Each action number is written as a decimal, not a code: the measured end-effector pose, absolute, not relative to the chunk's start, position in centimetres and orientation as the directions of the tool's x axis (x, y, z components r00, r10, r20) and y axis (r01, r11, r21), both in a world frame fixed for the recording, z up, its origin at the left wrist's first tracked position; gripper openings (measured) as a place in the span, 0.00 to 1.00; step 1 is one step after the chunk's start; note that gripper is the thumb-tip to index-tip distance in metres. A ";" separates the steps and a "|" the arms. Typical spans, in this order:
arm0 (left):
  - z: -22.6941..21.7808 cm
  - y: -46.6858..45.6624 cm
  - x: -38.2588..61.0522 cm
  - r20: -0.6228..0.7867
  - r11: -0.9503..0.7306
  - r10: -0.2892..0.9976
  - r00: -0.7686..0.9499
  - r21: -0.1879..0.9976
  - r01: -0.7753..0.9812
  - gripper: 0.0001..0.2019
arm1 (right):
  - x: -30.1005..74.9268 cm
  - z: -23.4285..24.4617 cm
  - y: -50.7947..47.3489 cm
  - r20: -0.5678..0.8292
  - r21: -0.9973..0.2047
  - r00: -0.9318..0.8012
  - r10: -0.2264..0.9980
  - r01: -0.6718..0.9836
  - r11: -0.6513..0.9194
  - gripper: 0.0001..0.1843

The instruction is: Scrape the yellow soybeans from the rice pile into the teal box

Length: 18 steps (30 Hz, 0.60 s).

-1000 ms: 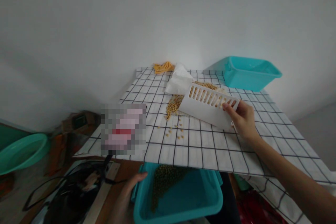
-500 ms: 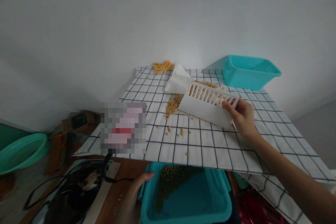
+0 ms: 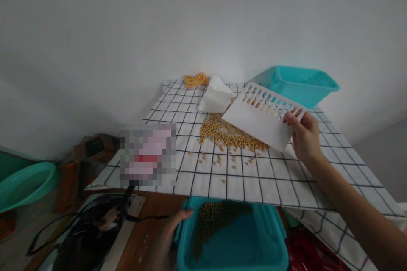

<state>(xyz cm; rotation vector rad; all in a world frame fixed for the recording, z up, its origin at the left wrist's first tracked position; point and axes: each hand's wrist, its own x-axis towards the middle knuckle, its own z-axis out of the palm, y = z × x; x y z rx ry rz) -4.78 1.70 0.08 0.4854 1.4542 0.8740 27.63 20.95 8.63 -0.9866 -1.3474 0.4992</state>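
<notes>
While your right hand (image 3: 307,135) pinches its right end between thumb and fingers, the white slotted plastic panel (image 3: 256,125) is held tilted over the tablecloth (image 3: 187,173), slots uppermost. Whether its lowest corner touches the fabric, you cannot tell from this angle. Just below and to the left of that panel lie the loose soybeans (image 3: 229,135), a dense band with strays scattered toward the near edge.

Your left hand (image 3: 170,233) is clamped on the left side of the lower teal bin (image 3: 235,241), thumb on the rim; its other fingers are hidden. The bin sits below the table's front edge, before you, with small round beans (image 3: 213,216) heaped toward its far left, dimmed by shadow.

Farther out: a crumpled white cloth (image 3: 216,95) beside the soybeans, an orange cloth (image 3: 196,79) behind it, and a turquoise bin (image 3: 313,95) at back right, near the wall (image 3: 203,21). To your left, a pixelated pink object (image 3: 152,146) rests on the tablecloth; a green basin (image 3: 28,184) stands lower, well apart.
</notes>
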 end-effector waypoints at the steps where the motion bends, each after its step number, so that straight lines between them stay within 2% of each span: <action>1: -0.2 1.6 -4.9 -0.631 0.603 0.768 -0.113 0.770 -0.207 0.13 | 27.5 8.6 20.9 0.565 -0.821 0.192 0.802 0.226 0.524 0.15; 5: -1.0 0.8 -5.3 -0.545 0.515 0.820 -0.171 0.835 -0.194 0.10 | 27.1 8.7 20.5 0.534 -0.842 0.149 0.832 0.183 0.508 0.14; 9: -1.5 0.1 -5.2 -0.392 0.376 0.897 -0.206 0.920 -0.113 0.15 | 27.0 8.7 20.5 0.537 -0.840 0.167 0.827 0.193 0.507 0.15; 14: -2.4 -0.5 -4.2 -0.367 0.360 0.914 -0.172 0.930 -0.071 0.20 | 27.4 8.9 20.7 0.533 -0.846 0.238 0.812 0.183 0.501 0.15; 18: -1.9 -1.0 -3.2 -0.336 0.328 0.931 -0.142 0.942 -0.075 0.17 | 27.5 9.0 20.8 0.526 -0.850 0.244 0.815 0.169 0.498 0.15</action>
